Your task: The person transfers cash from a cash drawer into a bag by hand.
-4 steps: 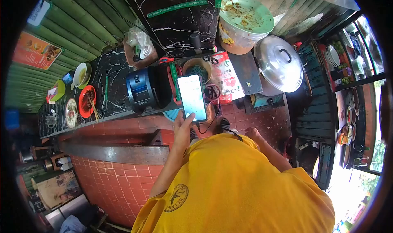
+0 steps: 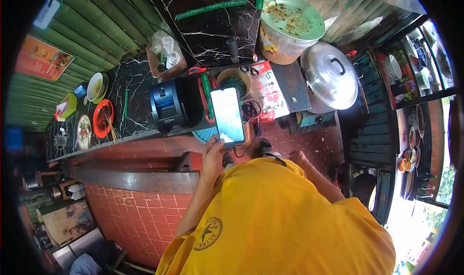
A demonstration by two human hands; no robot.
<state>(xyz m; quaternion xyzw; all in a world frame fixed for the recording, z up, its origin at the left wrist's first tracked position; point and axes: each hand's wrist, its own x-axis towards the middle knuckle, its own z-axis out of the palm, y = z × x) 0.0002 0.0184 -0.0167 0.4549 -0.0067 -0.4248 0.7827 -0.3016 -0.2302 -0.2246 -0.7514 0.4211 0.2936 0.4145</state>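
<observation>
My left hand holds a lit smartphone by its lower left corner, with a cable hanging from the phone's bottom edge. The phone is in front of the counter edge, below a round bowl of dark green bands and beside a red and white packet. Low at my right side, my right hand hangs by my yellow shirt; its fingers are small and dark, and what they do is unclear.
A blue round appliance stands on the black counter, left of the phone. Further left are a red plate and bowls. A lidded metal pot and a food-stained bucket lid are at the upper right.
My left thumb has shifted slightly left and down on the phone, from over the screen to near its lower corner. The rest looks nearly the same.
</observation>
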